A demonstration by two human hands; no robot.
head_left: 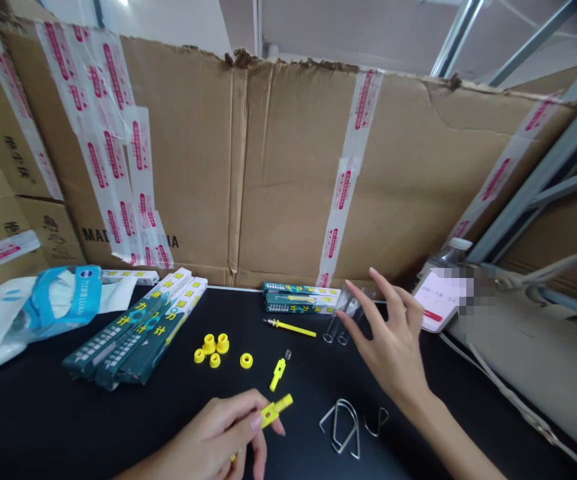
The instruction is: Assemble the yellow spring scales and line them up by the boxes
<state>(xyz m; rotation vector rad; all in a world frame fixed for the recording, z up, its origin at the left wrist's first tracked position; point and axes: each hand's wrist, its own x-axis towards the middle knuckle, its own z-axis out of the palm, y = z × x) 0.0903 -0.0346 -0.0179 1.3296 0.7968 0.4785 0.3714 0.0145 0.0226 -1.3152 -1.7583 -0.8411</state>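
Observation:
My left hand (pixel 218 427) pinches a yellow plastic piece (pixel 277 409) with a rectangular slot and a ridged end. A bit of yellow also shows lower in the palm, mostly hidden by the fingers. My right hand (pixel 393 333) has its fingers spread over two clear tubes (pixel 342 335), thumb and index fingertip close to them; I cannot tell whether they touch. A similar yellow piece (pixel 278 375) with a small spring (pixel 288 355) lies above my left hand. Beyond it is a thin yellow rod (pixel 293 328) with a metal tip.
Several yellow caps (pixel 209 344) and a yellow ring (pixel 246 361) lie left of centre. Bent metal hooks (pixel 341 427) sit at front right. Long printed boxes (pixel 138 333), another box stack (pixel 298 299), a blue-white packet (pixel 63 297) and a phone (pixel 435 300) line the cardboard wall (pixel 288 180).

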